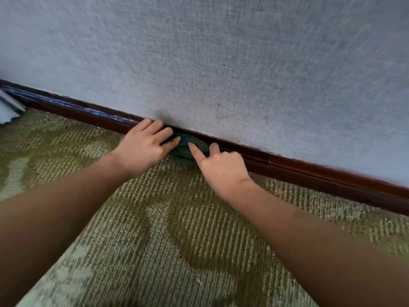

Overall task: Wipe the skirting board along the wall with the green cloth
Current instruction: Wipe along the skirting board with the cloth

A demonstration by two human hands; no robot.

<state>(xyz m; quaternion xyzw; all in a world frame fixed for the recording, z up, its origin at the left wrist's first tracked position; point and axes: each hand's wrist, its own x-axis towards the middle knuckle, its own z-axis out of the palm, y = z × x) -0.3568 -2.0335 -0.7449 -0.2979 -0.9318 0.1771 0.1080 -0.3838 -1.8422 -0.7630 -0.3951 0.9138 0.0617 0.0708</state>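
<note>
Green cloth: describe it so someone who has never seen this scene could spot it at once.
Follow the dark brown skirting board where the grey wall meets the carpet. Midway along it the left hand and right hand flank the green cloth, bunched against the board. It is the only dark green, crumpled thing, far darker than the pale olive carpet.

We log a patterned olive-beige carpet [168,244]. On it: bunched green cloth [185,154], touching the skirting board [309,171]; white object [8,111], far left edge.
</note>
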